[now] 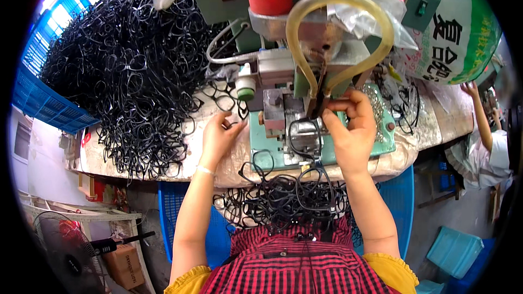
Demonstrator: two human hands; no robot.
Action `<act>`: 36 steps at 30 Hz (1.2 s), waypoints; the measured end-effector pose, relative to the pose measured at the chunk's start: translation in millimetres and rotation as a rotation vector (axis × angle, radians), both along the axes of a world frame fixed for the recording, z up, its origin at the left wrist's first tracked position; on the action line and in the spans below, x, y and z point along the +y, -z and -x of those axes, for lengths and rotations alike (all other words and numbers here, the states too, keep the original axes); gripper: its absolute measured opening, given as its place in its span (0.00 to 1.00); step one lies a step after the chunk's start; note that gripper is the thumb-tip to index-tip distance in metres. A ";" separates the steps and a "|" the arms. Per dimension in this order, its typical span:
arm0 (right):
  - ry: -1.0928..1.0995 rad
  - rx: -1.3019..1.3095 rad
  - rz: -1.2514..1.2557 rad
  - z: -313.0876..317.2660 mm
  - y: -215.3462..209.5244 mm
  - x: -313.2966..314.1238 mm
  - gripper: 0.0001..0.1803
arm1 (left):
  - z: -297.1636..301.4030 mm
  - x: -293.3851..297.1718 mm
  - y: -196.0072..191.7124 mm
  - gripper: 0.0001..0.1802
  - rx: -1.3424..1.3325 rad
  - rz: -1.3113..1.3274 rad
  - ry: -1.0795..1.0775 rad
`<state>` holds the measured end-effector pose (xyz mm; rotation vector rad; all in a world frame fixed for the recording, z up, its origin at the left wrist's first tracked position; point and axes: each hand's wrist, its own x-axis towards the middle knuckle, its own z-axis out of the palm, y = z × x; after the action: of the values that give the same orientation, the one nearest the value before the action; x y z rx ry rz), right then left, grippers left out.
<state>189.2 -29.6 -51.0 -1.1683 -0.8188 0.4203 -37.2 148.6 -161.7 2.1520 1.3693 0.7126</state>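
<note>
My right hand (355,130) is at the working head of a green bench press (348,158). Its thumb and fingers pinch one side of a black eyeglass frame (290,140), which lies over the metal jig (306,137). The tips of those fingers are partly hidden by the press head. Over the table to the left of the press is my left hand (217,140), fingers curled and thumb held apart from them, with nothing plainly in it. Loose black eyeglass frames (224,98) lie just beyond its fingertips.
A large heap of black frames (136,65) fills the table's left, beside a blue basket (49,100). More frames (272,201) lie before my lap. A yellowish hose (294,27) loops above the jig. Small metal parts (376,111) and a printed sack (463,38) are at right; another person's arm (482,114) shows beyond.
</note>
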 end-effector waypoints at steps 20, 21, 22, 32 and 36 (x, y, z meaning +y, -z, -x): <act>0.137 -0.714 0.326 -42.3 11.2 -28.9 0.18 | -44.4 -112.5 -140.1 0.10 -0.433 -0.547 0.857; 0.355 -0.883 0.510 -55.0 28.0 -33.9 0.15 | -51.5 -110.7 -135.3 0.11 -0.437 -0.525 0.873; 0.422 -0.916 0.594 -65.7 39.0 -37.9 0.14 | -54.3 -107.8 -134.4 0.12 -0.427 -0.558 0.896; 0.406 -0.653 0.448 -106.2 75.6 -44.0 0.05 | -54.8 -103.1 -137.6 0.13 -0.450 -0.592 0.925; 0.406 -0.553 0.386 -100.4 71.2 -37.6 0.09 | -54.1 -112.7 -112.7 0.16 -0.535 -0.578 0.854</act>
<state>289.5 -67.2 -122.2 -1.8117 -0.9634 -0.1013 17.0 36.0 -49.0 2.3817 -0.0871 1.2596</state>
